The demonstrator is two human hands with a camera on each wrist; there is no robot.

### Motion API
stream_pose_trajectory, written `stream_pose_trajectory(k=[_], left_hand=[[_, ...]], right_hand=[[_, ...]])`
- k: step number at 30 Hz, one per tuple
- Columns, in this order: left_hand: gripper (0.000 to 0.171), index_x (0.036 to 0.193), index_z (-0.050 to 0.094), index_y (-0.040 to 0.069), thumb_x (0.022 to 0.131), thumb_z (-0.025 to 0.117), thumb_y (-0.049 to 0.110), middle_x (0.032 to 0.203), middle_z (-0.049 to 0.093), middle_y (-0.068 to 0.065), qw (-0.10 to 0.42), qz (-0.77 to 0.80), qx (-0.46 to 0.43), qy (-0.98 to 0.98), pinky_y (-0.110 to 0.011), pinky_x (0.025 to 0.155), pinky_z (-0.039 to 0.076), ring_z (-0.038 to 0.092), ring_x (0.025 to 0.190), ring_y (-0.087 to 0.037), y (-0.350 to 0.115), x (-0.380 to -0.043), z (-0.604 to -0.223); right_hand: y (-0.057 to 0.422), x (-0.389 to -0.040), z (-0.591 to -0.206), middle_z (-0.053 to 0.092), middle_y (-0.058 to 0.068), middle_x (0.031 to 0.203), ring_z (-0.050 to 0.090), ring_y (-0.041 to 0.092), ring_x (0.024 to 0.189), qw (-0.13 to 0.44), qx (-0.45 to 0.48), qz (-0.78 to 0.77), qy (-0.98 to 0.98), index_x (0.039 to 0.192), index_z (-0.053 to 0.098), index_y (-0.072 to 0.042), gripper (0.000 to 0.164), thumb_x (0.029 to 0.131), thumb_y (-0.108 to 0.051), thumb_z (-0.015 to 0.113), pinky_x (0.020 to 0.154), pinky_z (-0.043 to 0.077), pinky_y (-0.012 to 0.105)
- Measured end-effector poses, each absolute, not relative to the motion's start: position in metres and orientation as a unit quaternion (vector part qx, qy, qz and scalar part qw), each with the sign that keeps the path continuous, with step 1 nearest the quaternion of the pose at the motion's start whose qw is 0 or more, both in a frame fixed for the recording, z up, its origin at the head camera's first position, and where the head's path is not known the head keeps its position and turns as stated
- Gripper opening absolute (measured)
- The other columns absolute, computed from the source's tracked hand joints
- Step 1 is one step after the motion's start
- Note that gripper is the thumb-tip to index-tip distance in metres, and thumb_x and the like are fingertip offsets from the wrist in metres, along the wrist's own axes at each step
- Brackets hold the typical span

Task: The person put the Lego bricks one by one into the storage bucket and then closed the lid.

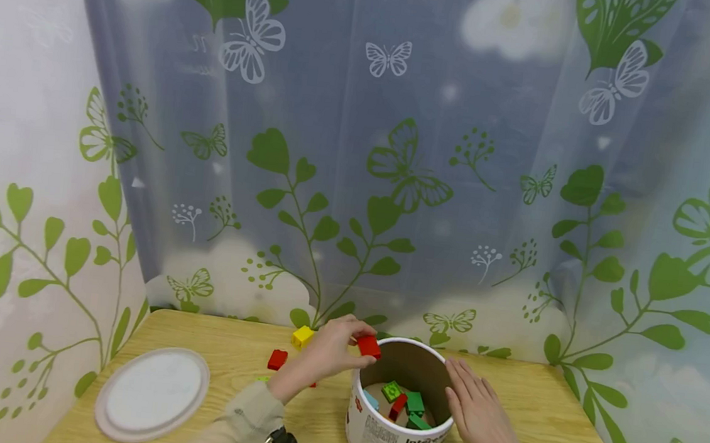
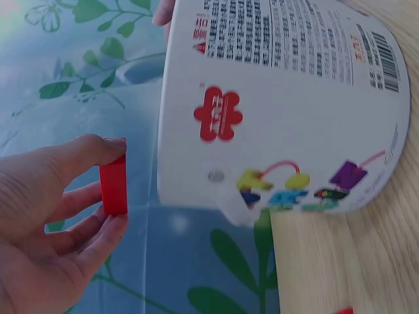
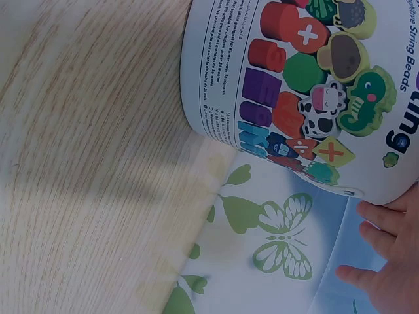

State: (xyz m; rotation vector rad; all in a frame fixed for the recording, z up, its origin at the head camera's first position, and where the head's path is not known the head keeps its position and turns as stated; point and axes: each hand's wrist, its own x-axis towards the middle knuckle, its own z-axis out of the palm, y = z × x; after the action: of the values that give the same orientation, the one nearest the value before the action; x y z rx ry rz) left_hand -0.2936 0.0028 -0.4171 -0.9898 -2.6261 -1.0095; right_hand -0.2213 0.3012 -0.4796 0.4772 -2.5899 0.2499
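My left hand (image 1: 328, 349) pinches a red block (image 1: 369, 346) between thumb and fingers, just above the left rim of a white printed bucket (image 1: 381, 429). In the left wrist view the same red block (image 2: 114, 186) stands beside the bucket's wall. Several blocks lie at the bucket's bottom, among them a lime green block (image 1: 391, 391), a red one, darker green ones and a light blue one. With its fingers straight, my right hand (image 1: 483, 413) rests against the right side of the bucket's rim.
Left of the bucket, a yellow block (image 1: 302, 337) and another red block (image 1: 277, 359) lie on the wooden table (image 1: 240, 344). A round white lid (image 1: 152, 393) lies at the table's left side. Behind the table hangs a curtain (image 1: 338, 127) with leaves and butterflies.
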Motion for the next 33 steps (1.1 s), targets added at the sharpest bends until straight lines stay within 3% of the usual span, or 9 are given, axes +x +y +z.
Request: stream_pose_trajectory(k=[11, 21, 33], left_hand=[[0.042, 0.122, 0.070, 0.004, 0.086, 0.083, 0.022, 0.104, 0.065, -0.006, 0.079, -0.336, -0.353, -0.870, -0.019, 0.076, 0.056, 0.065, 0.092, -0.019, 0.039, -0.295, -0.422], [0.043, 0.124, 0.070, 0.008, 0.088, 0.082, 0.027, 0.115, 0.066, -0.002, 0.061, -0.324, -0.358, -0.874, -0.019, 0.082, 0.055, 0.063, 0.098, -0.011, 0.061, -0.295, -0.436], [0.039, 0.119, 0.071, 0.011, 0.086, 0.083, 0.026, 0.107, 0.066, -0.001, 0.059, -0.286, -0.354, -0.888, -0.019, 0.079, 0.053, 0.063, 0.091, -0.010, 0.067, -0.296, -0.448]], right_hand=[[0.301, -0.222, -0.479, 0.053, 0.015, 0.148, 0.048, 0.034, 0.138, 0.240, 0.173, 0.093, -0.951, 0.147, 0.052, -0.003, 0.047, 0.104, -0.021, 0.055, 0.110, 0.039, 0.060], [0.300, -0.221, -0.479, 0.054, 0.014, 0.149, 0.048, 0.034, 0.139, 0.240, 0.174, 0.093, -0.951, 0.147, 0.052, -0.003, 0.047, 0.104, -0.021, 0.056, 0.110, 0.039, 0.060], [0.300, -0.220, -0.478, 0.053, 0.015, 0.149, 0.046, 0.034, 0.140, 0.227, 0.167, 0.098, -0.954, 0.147, 0.052, -0.003, 0.047, 0.105, -0.022, 0.054, 0.111, 0.038, 0.060]])
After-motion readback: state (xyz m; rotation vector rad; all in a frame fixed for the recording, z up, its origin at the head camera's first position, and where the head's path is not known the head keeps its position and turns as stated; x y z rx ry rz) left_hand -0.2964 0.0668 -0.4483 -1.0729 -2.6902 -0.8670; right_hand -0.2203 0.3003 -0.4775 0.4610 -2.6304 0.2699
